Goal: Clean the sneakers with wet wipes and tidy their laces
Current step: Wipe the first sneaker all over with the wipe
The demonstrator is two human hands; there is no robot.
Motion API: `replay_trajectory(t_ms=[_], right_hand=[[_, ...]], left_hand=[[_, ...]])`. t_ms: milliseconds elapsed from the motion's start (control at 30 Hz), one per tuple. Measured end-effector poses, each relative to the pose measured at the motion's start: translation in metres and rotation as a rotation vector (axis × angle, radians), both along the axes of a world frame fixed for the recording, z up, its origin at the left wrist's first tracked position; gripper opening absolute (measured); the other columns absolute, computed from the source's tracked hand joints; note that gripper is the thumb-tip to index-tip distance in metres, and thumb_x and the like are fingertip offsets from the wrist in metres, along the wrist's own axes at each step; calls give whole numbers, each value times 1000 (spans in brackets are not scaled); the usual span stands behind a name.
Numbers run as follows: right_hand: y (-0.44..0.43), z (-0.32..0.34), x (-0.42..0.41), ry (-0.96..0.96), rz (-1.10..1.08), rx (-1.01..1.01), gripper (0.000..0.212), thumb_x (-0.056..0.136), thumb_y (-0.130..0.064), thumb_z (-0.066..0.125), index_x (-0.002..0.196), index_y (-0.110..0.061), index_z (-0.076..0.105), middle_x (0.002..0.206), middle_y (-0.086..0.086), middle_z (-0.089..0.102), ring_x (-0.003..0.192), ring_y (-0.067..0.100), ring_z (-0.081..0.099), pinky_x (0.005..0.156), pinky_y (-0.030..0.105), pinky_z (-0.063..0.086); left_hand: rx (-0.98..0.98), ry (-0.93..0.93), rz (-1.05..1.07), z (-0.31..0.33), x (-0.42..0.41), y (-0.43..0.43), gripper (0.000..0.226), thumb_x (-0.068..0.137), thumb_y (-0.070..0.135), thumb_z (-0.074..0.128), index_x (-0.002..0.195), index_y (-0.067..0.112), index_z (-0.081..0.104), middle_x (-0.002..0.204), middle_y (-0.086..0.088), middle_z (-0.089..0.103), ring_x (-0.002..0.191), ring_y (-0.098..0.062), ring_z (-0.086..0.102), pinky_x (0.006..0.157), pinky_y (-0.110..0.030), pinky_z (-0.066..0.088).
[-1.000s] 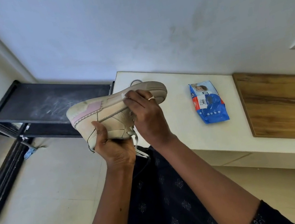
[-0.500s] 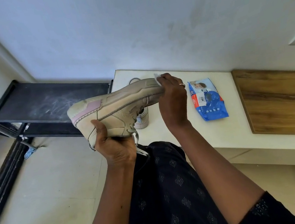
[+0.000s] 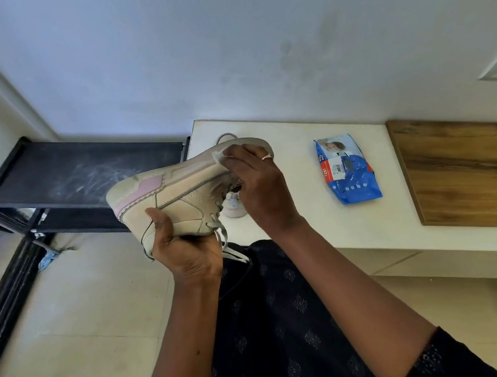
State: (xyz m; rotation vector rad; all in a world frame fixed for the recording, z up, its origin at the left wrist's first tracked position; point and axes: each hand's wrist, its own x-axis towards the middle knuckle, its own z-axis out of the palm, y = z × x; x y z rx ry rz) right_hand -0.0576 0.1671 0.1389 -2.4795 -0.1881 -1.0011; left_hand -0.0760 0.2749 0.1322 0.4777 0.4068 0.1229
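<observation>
Sneakers point(image 3: 176, 201) point(image 3: 233, 208): two; wipe point(image 3: 220, 156): one; pack point(image 3: 348, 170): one.

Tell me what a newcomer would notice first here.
A beige and pink sneaker is held up mid-frame: the left hand grips it near the heel, and the right hand presses a wet wipe to its sole edge. A blue pack of wipes lies on the white counter to the right.

Two sneakers, held sneaker point(image 3: 175, 197) centre frame, second sneaker point(image 3: 233, 207) half hidden behind it, one wet wipe point(image 3: 221, 156), one pack of wipes point(image 3: 348, 169) centre right, two hands, left hand point(image 3: 189, 255), right hand point(image 3: 260, 186), one black rack point(image 3: 72, 176), one wooden board point(image 3: 477, 174)
</observation>
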Motion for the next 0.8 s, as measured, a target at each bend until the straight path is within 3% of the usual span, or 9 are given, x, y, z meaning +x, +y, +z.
replay_trajectory(t_ms=[100,267,367,467,600,700,800], right_hand=[[-21,-4,7,0,-140,68,37,68,15,48,97,4,70,97,15,69,91,34,62,82,31,44],[-25,-1,11,92,-325,269,44,65,24,50,99,3,70,94,13,69,85,33,62,75,37,53],[-13,2,10,58,-290,241,40,69,20,47,99,5,69,96,15,69,89,34,62,77,36,52],[10,1,1,19,-120,192,42,68,7,37,95,6,69,99,17,68,94,32,60,83,33,46],[38,-3,-18,-27,85,53,27,79,3,46,95,8,68,100,18,67,96,27,52,88,31,43],[29,-7,-16,-49,112,-12,28,82,3,47,100,7,68,103,17,67,97,29,55,88,35,48],[6,-8,-7,-7,2,16,40,72,8,43,103,7,67,104,18,66,101,26,48,89,34,44]], left_hand=[[-13,-25,-8,0,0,1,40,97,28,41,131,9,49,122,-10,61,127,-35,49,104,-58,38],[9,-20,-30,2,-1,-2,48,97,31,41,138,7,43,138,-17,49,129,-38,46,107,-61,33],[2,-18,-31,3,2,-2,55,94,32,46,142,7,40,141,-17,47,129,-37,46,107,-59,34],[3,-9,-32,5,4,-6,53,96,31,42,142,5,39,139,-17,49,129,-37,46,107,-56,35],[-6,-18,-41,2,6,-4,58,96,33,40,143,0,35,144,-21,42,133,-36,41,111,-46,34],[-26,-12,-81,1,6,-3,54,97,35,38,140,2,40,133,-16,52,124,-32,49,100,-39,47],[-47,0,-71,1,5,-5,56,94,35,44,141,5,40,139,-17,49,127,-36,47,106,-53,38]])
